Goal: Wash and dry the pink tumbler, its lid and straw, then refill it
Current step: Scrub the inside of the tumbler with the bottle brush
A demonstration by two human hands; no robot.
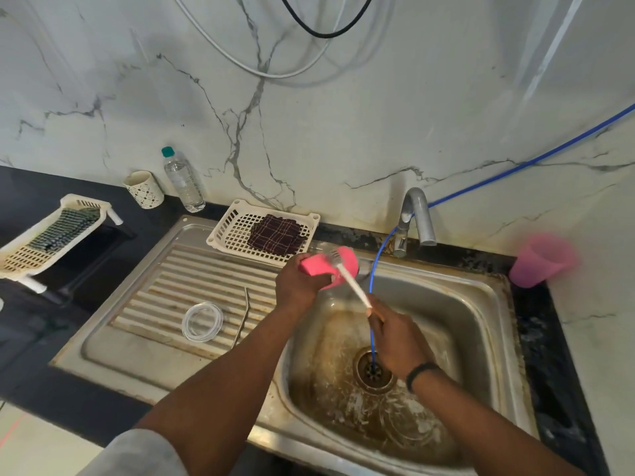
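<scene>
- The stainless steel sink point(488, 304) has one stained basin on the right and one ribbed drainboard point(192, 290) on the left.
- One curved metal tap point(417, 214) stands behind the basin; one thin blue hose point(372, 338) runs from the wall past the tap and down into the drain point(372, 371).
- Two white plastic baskets sit in view: one basket point(233, 231) at the back edge of the sink holds a dark red checked cloth point(276, 235), and the raised basket point(31, 255) on the dark counter at far left holds a green checked cloth point(65, 230).
- The pink tumbler point(335, 266) is held on its side over the near-left rim of the basin, its mouth turned to the right; it is opaque, smooth and bright pink.
- The left hand point(302, 281) grasps the tumbler around its body from below.
- The right hand point(395, 334) pinches the white handle of a bottle brush point(354, 286), whose bristled head is at the tumbler's mouth.
- A second pink cup point(539, 261), paler and translucent, stands on the counter right of the sink, blurred.
- One clear water bottle point(182, 182) with a green cap and one patterned white cup point(144, 190) stand by the wall.
- One clear round lid point(202, 321) lies flat on the drainboard.
- One bent metal straw point(242, 317) lies just beside the lid, to its right.
</scene>
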